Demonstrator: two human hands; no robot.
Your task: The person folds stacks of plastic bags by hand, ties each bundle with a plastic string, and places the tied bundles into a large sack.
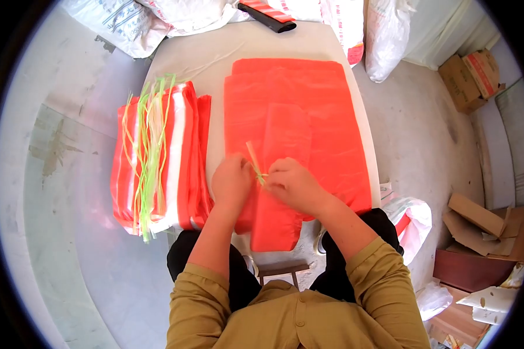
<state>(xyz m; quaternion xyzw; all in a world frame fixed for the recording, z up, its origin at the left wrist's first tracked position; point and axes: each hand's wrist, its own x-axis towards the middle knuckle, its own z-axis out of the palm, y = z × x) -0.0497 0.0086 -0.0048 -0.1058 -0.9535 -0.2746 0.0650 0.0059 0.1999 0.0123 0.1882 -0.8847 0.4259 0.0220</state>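
A folded strip of red plastic bags [278, 224] lies lengthwise on a wide stack of flat red plastic bags [332, 128], its near end hanging past the table edge. Around its middle, a thin yellow-green plastic string [255, 160] crosses between my hands. My left hand [233, 179] is closed in a pinch on the string at the strip's left side. From the right, my right hand [294, 183] pinches the string close to the crossing, fingertips over the red plastic. The exact finger hold is partly hidden.
To the left stands a pile of red-and-white striped bags [180, 157] with loose green strings [151, 145] draped on top. A black-and-striped roll [268, 14] and white sacks [186, 14] sit at the table's [206, 38] far end. Cardboard boxes [468, 81] are on the right floor.
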